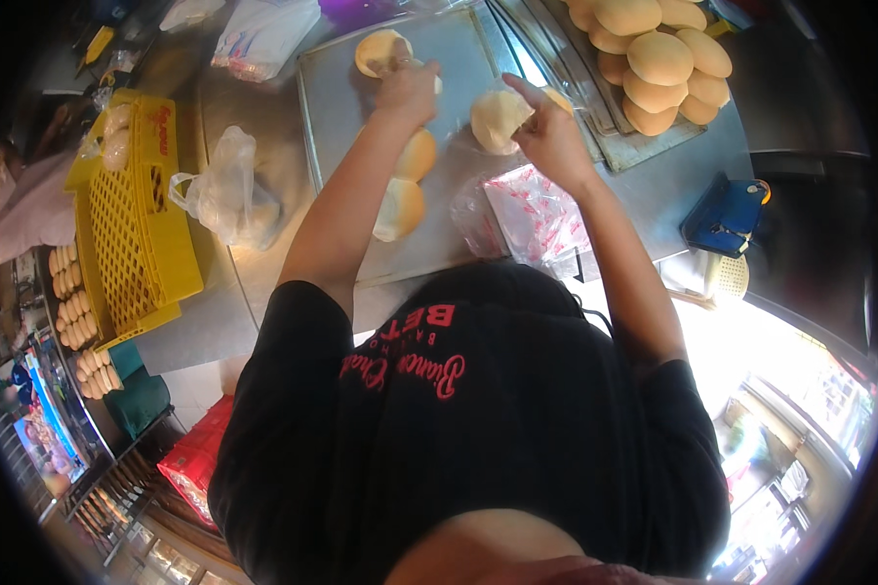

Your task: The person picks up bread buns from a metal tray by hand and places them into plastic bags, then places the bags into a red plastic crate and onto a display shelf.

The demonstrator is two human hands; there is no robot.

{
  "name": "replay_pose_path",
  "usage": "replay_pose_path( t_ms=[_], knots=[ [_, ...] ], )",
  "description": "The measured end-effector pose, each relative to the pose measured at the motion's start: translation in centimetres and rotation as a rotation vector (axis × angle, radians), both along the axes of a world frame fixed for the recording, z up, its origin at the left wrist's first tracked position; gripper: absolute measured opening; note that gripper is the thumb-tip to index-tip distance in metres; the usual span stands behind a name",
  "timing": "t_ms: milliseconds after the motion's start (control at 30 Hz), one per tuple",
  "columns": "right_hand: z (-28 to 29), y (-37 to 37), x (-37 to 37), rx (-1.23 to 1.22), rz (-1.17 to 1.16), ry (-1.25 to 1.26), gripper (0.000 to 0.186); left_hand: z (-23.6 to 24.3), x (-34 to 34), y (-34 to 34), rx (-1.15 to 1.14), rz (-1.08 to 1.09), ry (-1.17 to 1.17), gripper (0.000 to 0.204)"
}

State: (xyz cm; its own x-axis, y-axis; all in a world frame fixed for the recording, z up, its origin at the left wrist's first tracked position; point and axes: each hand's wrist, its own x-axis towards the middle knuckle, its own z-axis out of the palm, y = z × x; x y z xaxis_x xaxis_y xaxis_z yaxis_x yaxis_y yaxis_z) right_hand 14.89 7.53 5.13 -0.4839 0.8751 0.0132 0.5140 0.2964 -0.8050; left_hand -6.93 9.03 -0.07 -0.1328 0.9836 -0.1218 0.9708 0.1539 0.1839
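Observation:
My left hand (407, 95) reaches over a metal baking tray (337, 107), its fingers closed on a round golden bread bun (379, 51) near the tray's far side. Beneath its wrist, two more buns lie touching, one (417, 156) behind the other (399, 211). To the right, my right hand (553, 138) grips a thin clear plastic bag (574, 96), index finger stretched out. A pale bun (498, 122) sits at its fingertips, apparently inside the bag, with part of another behind the fingers. Just nearer lies a stack of red-printed clear plastic bags (537, 210).
Several buns (660, 58) are heaped on trays at the far right. A yellow crate (132, 219) stands left, with a knotted white plastic bag (229, 190) beside it. More plastic bags (263, 37) lie at the back. A blue container (727, 216) is at the table's right edge.

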Motion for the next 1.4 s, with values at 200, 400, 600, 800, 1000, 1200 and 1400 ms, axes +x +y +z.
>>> replay_pose_path(
  t_ms=[200, 400, 600, 800, 1000, 1200, 1400],
  knots=[
    [-0.5, 3.2, 2.2, -0.345, 0.017, 0.269, 0.071, 0.3, -7.4, -1.8, 0.168, 0.074, -1.205, 0.053],
    [0.9, 3.8, 2.0, -0.433, 0.035, 0.085, 0.073, 4.7, -3.2, -7.7, -0.055, -0.143, -2.184, 0.058],
    [2.3, -0.4, 1.8, 0.323, 0.111, -0.168, 0.063, 3.0, 2.4, -6.6, -0.206, -0.136, -2.319, 0.058],
    [4.0, -3.2, 0.3, 0.246, 0.046, -0.129, 0.056, 1.4, 6.6, -5.7, 0.074, 0.124, -1.845, 0.056],
    [6.2, -4.5, -0.8, 0.194, 0.034, 0.164, 0.052, 3.1, 8.2, -5.9, 0.573, 0.037, -1.077, 0.057],
    [9.2, -2.2, 1.5, -0.185, -0.017, 0.326, 0.047, 9.7, 8.1, -4.1, 0.541, -0.102, -0.562, 0.046],
    [14.2, -1.5, 0.5, -0.145, 0.026, 0.312, 0.061, 13.8, 5.0, -4.6, 0.537, -0.747, -0.262, 0.045]
  ],
)
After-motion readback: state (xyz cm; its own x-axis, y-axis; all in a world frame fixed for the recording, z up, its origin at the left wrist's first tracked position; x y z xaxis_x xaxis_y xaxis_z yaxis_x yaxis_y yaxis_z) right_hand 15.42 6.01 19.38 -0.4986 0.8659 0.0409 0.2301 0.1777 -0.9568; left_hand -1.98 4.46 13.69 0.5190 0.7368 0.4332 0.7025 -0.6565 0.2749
